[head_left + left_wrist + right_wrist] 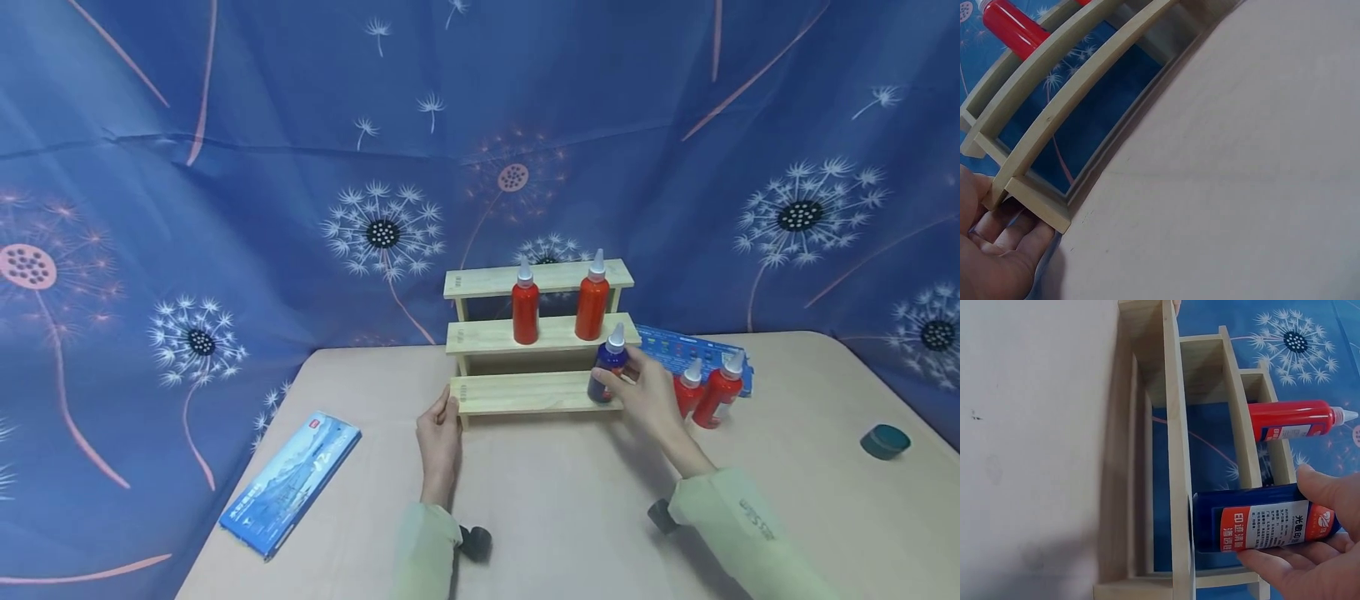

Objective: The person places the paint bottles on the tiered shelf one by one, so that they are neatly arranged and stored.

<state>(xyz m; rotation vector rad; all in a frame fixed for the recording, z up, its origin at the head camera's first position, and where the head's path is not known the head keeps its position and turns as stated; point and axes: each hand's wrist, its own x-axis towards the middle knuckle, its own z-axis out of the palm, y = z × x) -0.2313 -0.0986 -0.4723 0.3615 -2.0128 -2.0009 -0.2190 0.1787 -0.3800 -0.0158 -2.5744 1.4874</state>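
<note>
A three-step wooden rack [517, 393] stands on the table against the cloth. My left hand [438, 442] grips the left end of its lowest shelf; in the left wrist view the fingers [1013, 240] reach in under the board. My right hand [651, 398] holds a dark blue ink bottle [609, 367] upright at the right end of that shelf. Its base seems to touch the board in the right wrist view, where its orange-and-white label [1275, 525] shows. Two red bottles, one on the left [526, 312] and one on the right [592, 304], stand on the middle shelf.
Beside my right wrist stand two more red bottles [718, 400], one partly hidden. Behind them lies a blue box [690, 348]. A dark green round object [885, 442] sits far right, and a flat blue box [291, 483] lies on the left.
</note>
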